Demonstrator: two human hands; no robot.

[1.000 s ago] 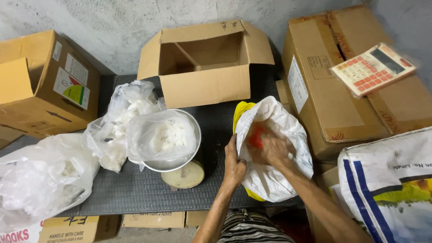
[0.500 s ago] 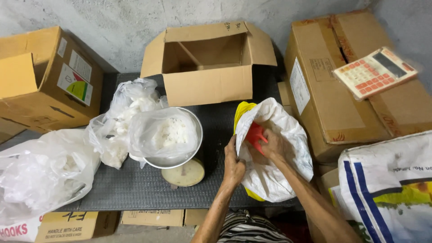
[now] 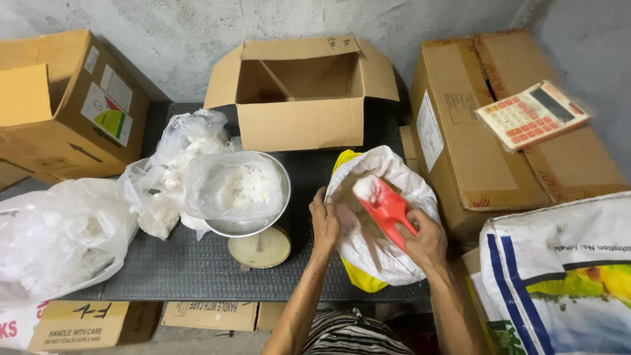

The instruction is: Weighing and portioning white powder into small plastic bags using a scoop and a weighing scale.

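Observation:
My right hand point(image 3: 426, 240) grips the handle of a red plastic scoop point(image 3: 384, 204), lifted out of the bag mouth with white granules heaped at its front. My left hand point(image 3: 325, 223) holds the left rim of the white plastic sack point(image 3: 388, 253), which has a yellow lining. To the left stands a weighing scale point(image 3: 261, 246) whose metal pan point(image 3: 276, 220) carries a clear plastic bag point(image 3: 231, 185) with some white granules in it.
An open empty cardboard box point(image 3: 299, 92) stands behind the scale. Closed cartons point(image 3: 473, 151) with a calculator point(image 3: 531, 114) on top lie at right, a printed woven sack point(image 3: 559, 276) at lower right. More filled plastic bags point(image 3: 59, 230) and another carton point(image 3: 59, 105) are at left.
My right hand has pulled the red scoop up out of the sack; it now shows clear of the opening with white granules on it. My left hand stays on the sack's rim.

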